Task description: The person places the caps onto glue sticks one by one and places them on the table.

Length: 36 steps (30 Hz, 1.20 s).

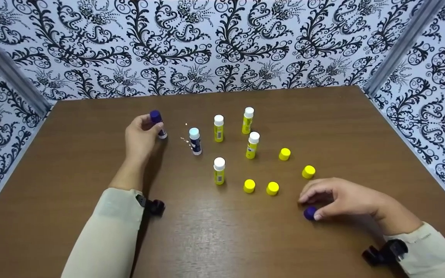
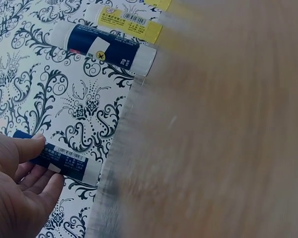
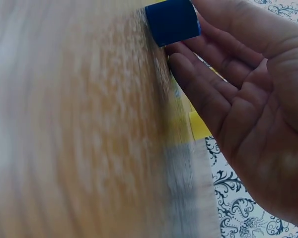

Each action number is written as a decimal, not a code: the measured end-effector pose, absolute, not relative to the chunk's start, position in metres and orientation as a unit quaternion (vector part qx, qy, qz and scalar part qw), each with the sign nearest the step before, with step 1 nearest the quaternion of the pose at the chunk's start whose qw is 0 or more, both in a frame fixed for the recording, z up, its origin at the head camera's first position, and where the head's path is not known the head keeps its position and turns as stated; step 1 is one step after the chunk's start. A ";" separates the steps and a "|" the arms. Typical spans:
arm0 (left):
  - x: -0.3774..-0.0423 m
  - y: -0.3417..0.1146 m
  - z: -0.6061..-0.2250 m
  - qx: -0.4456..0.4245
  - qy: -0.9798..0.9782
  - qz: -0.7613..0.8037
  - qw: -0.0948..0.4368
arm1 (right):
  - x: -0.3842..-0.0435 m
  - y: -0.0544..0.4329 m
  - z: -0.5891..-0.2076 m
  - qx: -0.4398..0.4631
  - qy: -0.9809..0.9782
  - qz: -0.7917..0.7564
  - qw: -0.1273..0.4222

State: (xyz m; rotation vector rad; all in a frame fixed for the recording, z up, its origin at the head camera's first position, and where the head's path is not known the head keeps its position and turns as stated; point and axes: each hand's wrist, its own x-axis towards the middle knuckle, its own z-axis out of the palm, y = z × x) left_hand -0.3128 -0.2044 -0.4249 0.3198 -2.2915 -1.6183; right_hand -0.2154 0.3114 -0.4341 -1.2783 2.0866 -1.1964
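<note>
At the left, my left hand [image 1: 141,135] pinches an upright navy glue stick [image 2: 64,161] between thumb and fingers. Its purple cap [image 1: 155,116] is on top. Over on the right, my right hand [image 1: 346,197] is low over the table, fingers spread apart from the thumb. The thumb tip is right at a loose purple cap [image 1: 310,213], which shows dark blue in the right wrist view. Just right of the left hand stands a second navy glue stick [image 1: 196,144], its white top uncovered.
Several yellow glue sticks with white tops, one of them a front stick [image 1: 219,175], stand mid-table. Several loose yellow caps, including a right-hand cap [image 1: 308,172], lie between them and the right hand. Patterned walls [image 1: 214,46] border the brown table [image 1: 191,239] at back and sides.
</note>
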 end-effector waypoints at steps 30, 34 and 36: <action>-0.312 -0.207 -0.430 0.116 -0.792 -0.584 0.132 | -0.216 0.312 -0.436 -0.491 0.744 -0.410 0.193; -0.312 -0.208 -0.431 0.117 -0.792 -0.584 0.131 | -0.216 0.312 -0.436 -0.487 0.747 -0.409 0.196; -0.312 -0.208 -0.431 0.118 -0.794 -0.583 0.129 | -0.216 0.312 -0.435 -0.485 0.747 -0.409 0.198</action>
